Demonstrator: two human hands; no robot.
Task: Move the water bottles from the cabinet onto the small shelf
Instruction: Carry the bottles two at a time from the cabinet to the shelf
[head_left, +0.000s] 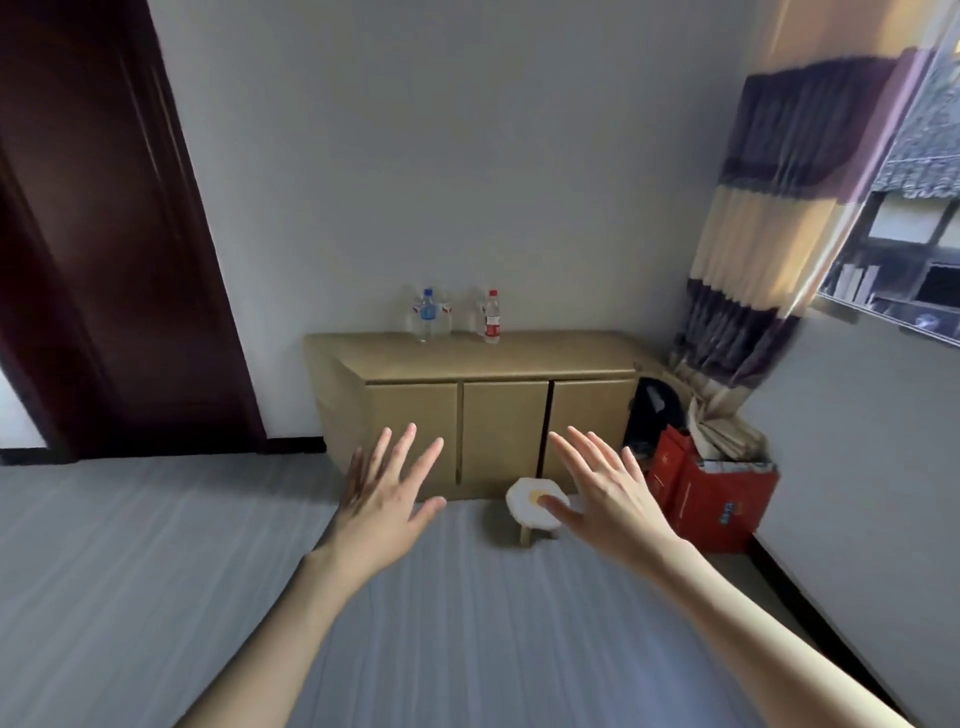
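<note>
Tan cabinet (467, 358) at the far wall carries two bottles (427, 315), (492, 317), while left hand (387, 499) and right hand (610, 493) hover near, fingers spread, grasping nothing

We see open floor up to the tan wooden three-door cabinet (467, 410); only the small round white stool (530, 506) stands before it, red cardboard boxes (711, 499) crowding its right.

Two bottles (427, 315) (492, 317) — one cabinet (467, 364), one stool (535, 506).
</note>
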